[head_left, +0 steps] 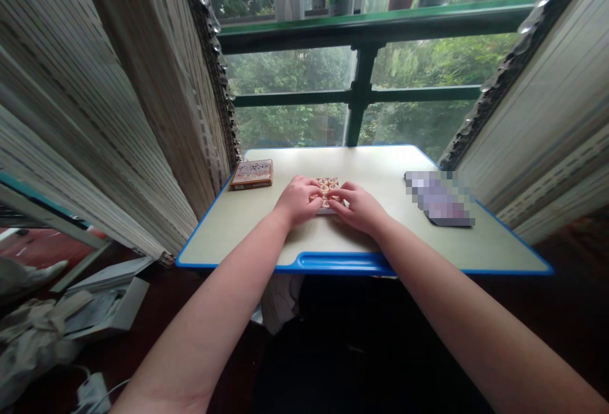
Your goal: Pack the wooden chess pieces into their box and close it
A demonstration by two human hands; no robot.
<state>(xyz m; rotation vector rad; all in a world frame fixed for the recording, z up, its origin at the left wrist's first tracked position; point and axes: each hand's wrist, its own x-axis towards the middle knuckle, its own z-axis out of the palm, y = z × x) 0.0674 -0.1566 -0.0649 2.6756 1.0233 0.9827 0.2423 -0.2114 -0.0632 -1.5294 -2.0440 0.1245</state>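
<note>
A small block of round, wooden-looking Chinese chess pieces point(328, 184) with dark characters lies on the middle of the table, between my two hands. Under their near edge shows a pale strip, perhaps a tray or a box rim point(325, 211). From the left, my left hand point(299, 201) curls its fingers onto the pieces, with the thumb at the near side. My right hand point(358, 207) does the same from the right, its thumb and fingers bent around that side. The fingers hide the outer pieces.
The cream table point(238, 230) has a blue edge and a blue pen groove point(342, 262) in front. A flat brown box point(252, 174) with black writing lies at the back left. A blurred-out flat object point(440, 198) lies on the right. Curtains and a green-framed window point(361, 71) enclose the table.
</note>
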